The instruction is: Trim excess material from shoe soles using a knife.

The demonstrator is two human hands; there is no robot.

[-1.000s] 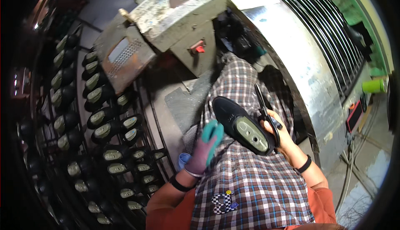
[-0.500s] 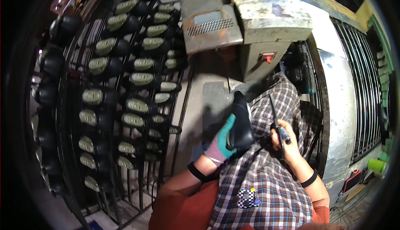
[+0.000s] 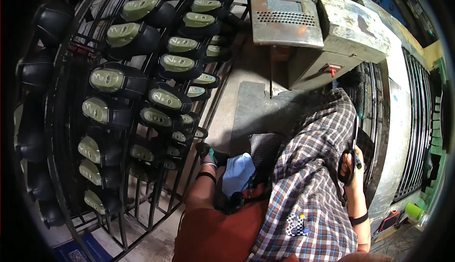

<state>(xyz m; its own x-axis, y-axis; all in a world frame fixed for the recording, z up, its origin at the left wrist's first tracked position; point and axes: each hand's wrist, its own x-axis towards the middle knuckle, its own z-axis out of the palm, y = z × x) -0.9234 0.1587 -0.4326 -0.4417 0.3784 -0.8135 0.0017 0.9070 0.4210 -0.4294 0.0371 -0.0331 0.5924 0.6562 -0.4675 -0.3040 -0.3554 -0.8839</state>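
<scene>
My left hand [image 3: 211,157], in a green and pink glove, is stretched out low beside the rack. Its fingers are closed round a dark, mostly hidden black shoe upper [image 3: 220,157]. At the right of my lap, my right hand [image 3: 351,165] is bare and grips black-handled scissors [image 3: 356,136], their long blade pointing away from me. A brown checked apron [image 3: 313,167] covers my lap. Near my left wrist lies a light blue cloth-like piece [image 3: 238,171].
On the left stands a black metal rack [image 3: 147,210] with several rows of black shoe uppers on green lasts [image 3: 109,80]. A worn metal machine [image 3: 353,32] with a red switch [image 3: 332,70] stands ahead. A checked cushion [image 3: 264,148] lies beyond the blue piece.
My left hand has carried the shoe upper from my lap to the left, down by the rack. My right hand has moved right with the scissors. The view has shifted left.
</scene>
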